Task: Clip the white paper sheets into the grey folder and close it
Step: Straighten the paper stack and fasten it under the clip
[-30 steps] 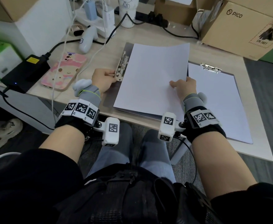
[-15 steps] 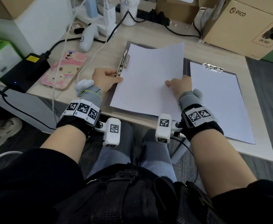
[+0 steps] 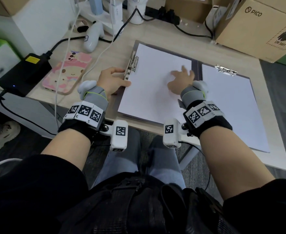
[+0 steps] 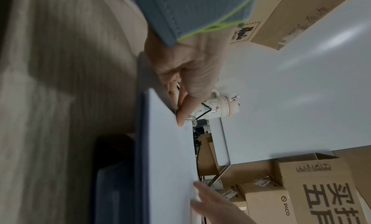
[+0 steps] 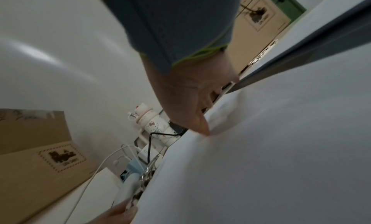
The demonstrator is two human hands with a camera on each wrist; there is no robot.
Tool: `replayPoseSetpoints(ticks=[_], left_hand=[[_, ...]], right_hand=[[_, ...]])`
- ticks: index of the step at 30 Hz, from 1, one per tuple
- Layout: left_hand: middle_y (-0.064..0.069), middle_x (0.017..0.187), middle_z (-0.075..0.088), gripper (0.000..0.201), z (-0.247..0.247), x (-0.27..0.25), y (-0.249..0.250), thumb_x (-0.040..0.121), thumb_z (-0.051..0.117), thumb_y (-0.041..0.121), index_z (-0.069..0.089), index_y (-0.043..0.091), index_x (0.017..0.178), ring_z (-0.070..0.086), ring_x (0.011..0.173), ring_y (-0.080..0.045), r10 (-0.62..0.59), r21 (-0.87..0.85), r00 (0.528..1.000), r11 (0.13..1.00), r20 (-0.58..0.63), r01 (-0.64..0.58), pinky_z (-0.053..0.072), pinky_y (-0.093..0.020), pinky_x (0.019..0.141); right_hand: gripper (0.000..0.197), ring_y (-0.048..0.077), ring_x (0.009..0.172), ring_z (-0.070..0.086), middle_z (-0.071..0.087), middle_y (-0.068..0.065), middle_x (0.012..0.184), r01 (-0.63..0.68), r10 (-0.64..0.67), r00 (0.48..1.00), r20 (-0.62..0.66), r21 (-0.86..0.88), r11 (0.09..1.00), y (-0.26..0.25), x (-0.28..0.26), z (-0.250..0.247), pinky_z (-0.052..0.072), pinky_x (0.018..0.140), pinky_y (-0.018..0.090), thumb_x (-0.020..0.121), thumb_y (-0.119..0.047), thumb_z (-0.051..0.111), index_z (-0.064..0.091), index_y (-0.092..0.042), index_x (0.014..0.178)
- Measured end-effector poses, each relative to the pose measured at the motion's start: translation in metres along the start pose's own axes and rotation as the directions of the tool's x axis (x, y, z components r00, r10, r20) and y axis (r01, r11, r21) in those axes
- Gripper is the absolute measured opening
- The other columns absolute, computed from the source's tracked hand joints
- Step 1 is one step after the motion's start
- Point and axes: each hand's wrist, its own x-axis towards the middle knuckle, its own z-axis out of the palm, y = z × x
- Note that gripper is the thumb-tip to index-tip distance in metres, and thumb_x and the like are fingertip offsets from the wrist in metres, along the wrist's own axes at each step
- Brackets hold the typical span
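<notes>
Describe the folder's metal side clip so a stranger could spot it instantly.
Find the open grey folder on the desk. The metal clip runs along its left edge, beside the left hand. Unlike the other clip topping the right page, it stands lengthwise.

Bare desk (image 3: 115, 48) runs between the phone (image 3: 68, 71) and the grey folder (image 3: 196, 65) — crossed by white cables (image 3: 95, 63); boxes (image 3: 257, 26) and chargers (image 3: 116, 10) crowd the far edge.
</notes>
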Motion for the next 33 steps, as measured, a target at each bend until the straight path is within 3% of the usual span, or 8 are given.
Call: replayPoseSetpoints(ticks=[4,9,13,18,21,26,30,33], left_hand=[[-0.005,0.082,0.064,0.056,-0.002,0.005,0.005,0.073,0.071,-0.001,0.056,0.022,0.122,0.054,0.061,-0.016,-0.03,0.03,0.996,0.999,0.085,0.027,0.045,-0.022,0.056],[0.002,0.073,0.06,0.067,-0.007,0.015,0.013,0.077,0.066,-0.003,0.048,0.034,0.13,0.053,0.04,-0.003,-0.064,0.165,0.98,0.986,0.19,0.032,0.041,-0.011,0.039],[-0.002,0.086,0.063,0.082,-0.008,0.026,0.027,0.073,0.065,-0.009,0.039,0.035,0.137,0.055,0.063,-0.014,-0.064,0.249,0.954,0.968,0.292,-0.011,0.042,-0.013,0.042],[-0.001,0.108,0.059,0.088,0.001,0.039,0.041,0.07,0.062,-0.018,0.036,0.034,0.136,0.05,0.053,-0.01,-0.032,0.263,0.92,0.962,0.391,-0.078,0.035,-0.009,0.035],[0.003,0.1,0.058,0.084,0.001,0.043,0.04,0.071,0.061,-0.02,0.038,0.03,0.135,0.057,0.056,-0.004,0.004,0.173,0.917,0.982,0.399,-0.079,0.04,-0.011,0.037],[0.007,0.097,0.062,0.037,-0.011,0.036,0.028,0.083,0.065,0.01,0.058,0.028,0.114,0.063,0.079,-0.008,0.039,0.034,0.898,0.998,0.437,-0.06,0.056,-0.023,0.065],[0.012,0.089,0.068,0.032,-0.014,0.024,0.021,0.088,0.048,0.052,0.066,0.032,0.104,0.062,0.066,-0.005,0.038,-0.018,0.925,0.999,0.379,-0.034,0.048,-0.016,0.055],[0.007,0.093,0.068,0.025,-0.016,0.017,0.018,0.092,0.05,0.04,0.065,0.031,0.11,0.063,0.063,-0.007,0.035,-0.068,0.93,0.998,0.367,-0.011,0.047,-0.015,0.05]], right_hand=[[0.067,0.036,0.148,-0.003,0.001,0.001,0.161,0.182,-0.177,0.969,0.174,-0.009,0.983,-0.025,0.0,0.009,0.011,0.118,0.047,0.092,-0.044,0.048,0.016,-0.033,0.15],[0.073,0.034,0.148,-0.011,-0.006,0.0,0.161,0.263,-0.253,0.944,0.214,-0.017,0.965,-0.049,0.006,0.006,-0.001,0.119,0.044,0.09,-0.048,0.051,0.012,-0.036,0.15],[0.076,0.029,0.149,-0.008,-0.006,0.0,0.161,0.278,-0.272,0.93,0.248,0.01,0.961,-0.056,0.01,-0.002,-0.002,0.119,0.043,0.088,-0.04,0.058,0.013,-0.038,0.149],[0.083,0.03,0.147,-0.017,-0.01,-0.002,0.161,0.241,-0.244,0.927,0.285,0.049,0.969,-0.06,0.015,-0.004,-0.006,0.119,0.045,0.082,-0.037,0.064,0.013,-0.044,0.147],[0.084,0.03,0.145,-0.024,-0.015,-0.003,0.16,0.212,-0.239,0.924,0.298,0.12,0.97,-0.06,0.02,0.001,-0.011,0.118,0.045,0.081,-0.035,0.064,0.014,-0.045,0.147],[0.084,0.029,0.144,-0.029,-0.015,-0.008,0.16,0.196,-0.267,0.914,0.305,0.245,0.95,-0.054,0.024,0.007,-0.013,0.118,0.047,0.078,-0.03,0.067,0.019,-0.052,0.143],[0.082,0.031,0.142,-0.031,-0.013,-0.013,0.16,0.176,-0.264,0.919,0.293,0.294,0.939,-0.052,0.026,0.01,-0.011,0.117,0.05,0.077,-0.027,0.067,0.023,-0.053,0.141],[0.082,0.031,0.142,-0.032,-0.013,-0.012,0.16,0.178,-0.267,0.919,0.289,0.299,0.937,-0.052,0.025,0.011,-0.011,0.118,0.05,0.077,-0.026,0.066,0.023,-0.053,0.141]])
